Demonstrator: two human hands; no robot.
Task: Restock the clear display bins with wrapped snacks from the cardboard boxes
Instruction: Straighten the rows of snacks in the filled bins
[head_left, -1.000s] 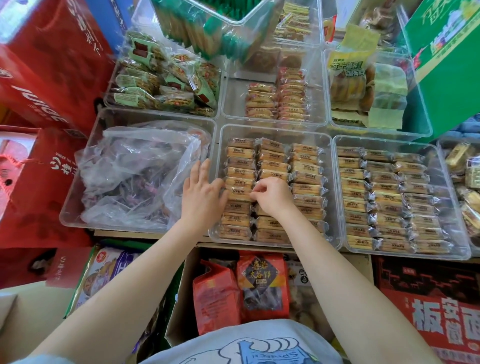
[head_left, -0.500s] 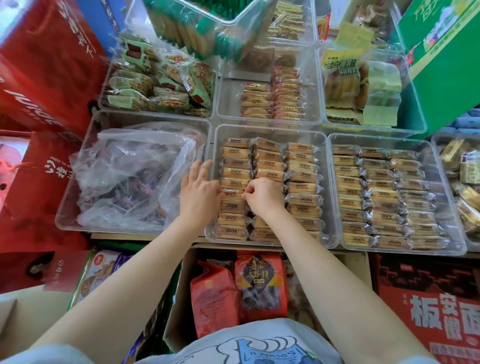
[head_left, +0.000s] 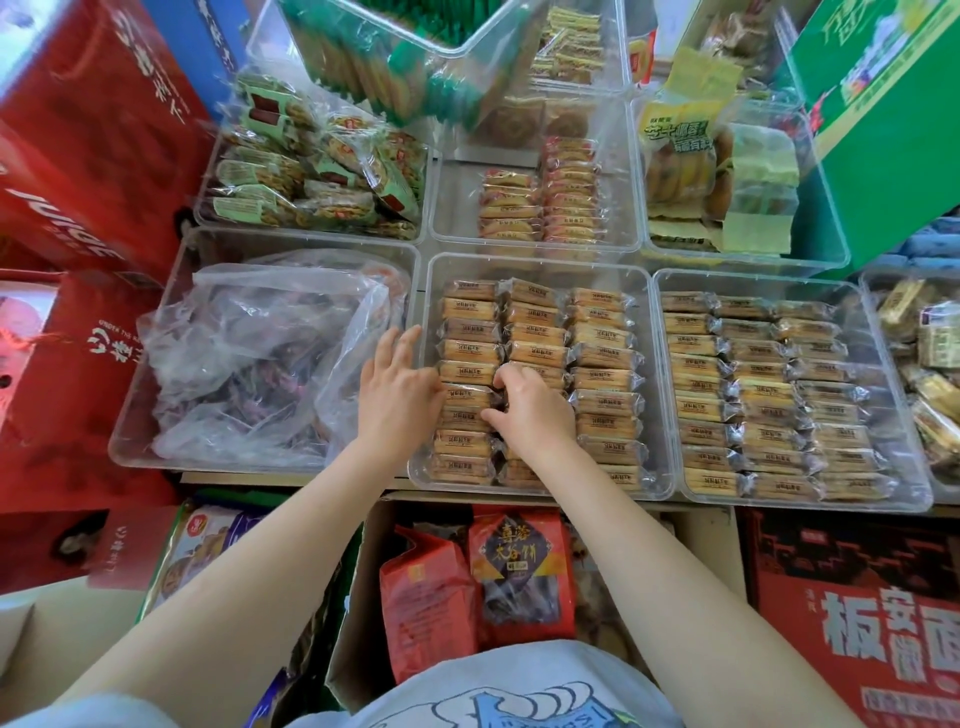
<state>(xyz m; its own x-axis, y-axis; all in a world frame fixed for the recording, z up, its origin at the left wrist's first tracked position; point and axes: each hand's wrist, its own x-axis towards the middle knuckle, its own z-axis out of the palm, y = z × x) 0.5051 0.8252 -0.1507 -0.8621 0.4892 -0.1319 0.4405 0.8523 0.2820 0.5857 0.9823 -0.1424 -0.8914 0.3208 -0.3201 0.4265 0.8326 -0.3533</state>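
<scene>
A clear display bin (head_left: 657, 374) in the middle holds three rows of wrapped golden-brown snacks (head_left: 602, 358). My left hand (head_left: 397, 392) lies with straight fingers against the bin's left wall, its thumb side touching the left row. My right hand (head_left: 535, 410) is inside the bin with fingers curled, pinching a wrapped snack (head_left: 467, 397) between the left and middle rows. Below the shelf an open cardboard box (head_left: 345, 649) holds red snack bags (head_left: 522, 566).
A bin with a crumpled plastic bag (head_left: 260, 353) sits left of the middle bin; a full bin of the same snacks (head_left: 769, 395) sits right. More clear bins stand behind. Red cartons (head_left: 88, 145) crowd the left, a green box (head_left: 883, 130) the upper right.
Both hands stay at the middle bin. My right hand has shifted slightly toward the left row, working a snack there; my left hand barely moved.
</scene>
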